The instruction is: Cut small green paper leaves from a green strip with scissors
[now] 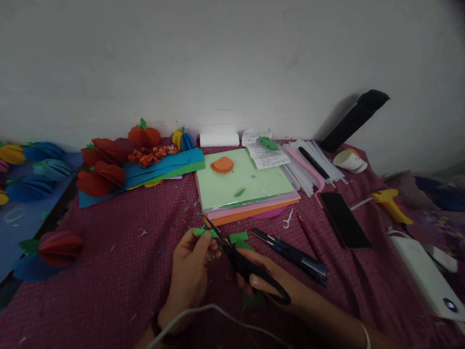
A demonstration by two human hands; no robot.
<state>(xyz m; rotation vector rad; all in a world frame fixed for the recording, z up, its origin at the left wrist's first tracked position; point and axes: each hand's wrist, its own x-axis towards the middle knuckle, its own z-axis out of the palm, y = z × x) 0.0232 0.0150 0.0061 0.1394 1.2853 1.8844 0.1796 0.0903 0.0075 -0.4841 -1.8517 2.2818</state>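
Between its thumb and fingers my left hand (pixel 191 265) pinches a small piece of green paper (pixel 200 232). My right hand (pixel 272 280) grips black-handled scissors (pixel 249 265), with their blades up against that green piece. Whether the blades are parted is hard to see. Just beyond the scissors, more green paper scraps (pixel 239 237) lie on the cloth. A blue-and-black stapler (pixel 291 254) rests to the right of them. A single green paper leaf (pixel 239 192) sits on the pale green sheets (pixel 245 179) behind my hands, near an orange paper cutout (pixel 222 165).
Paper pumpkins (pixel 101 176) and coloured strips (pixel 162 169) stand at the back left. On the right are a phone (pixel 345 220), a yellow glue gun (pixel 392 206), a paper cup (pixel 348 160) and a white power bank (pixel 429 276). A white cable (pixel 204 309) crosses my forearms.
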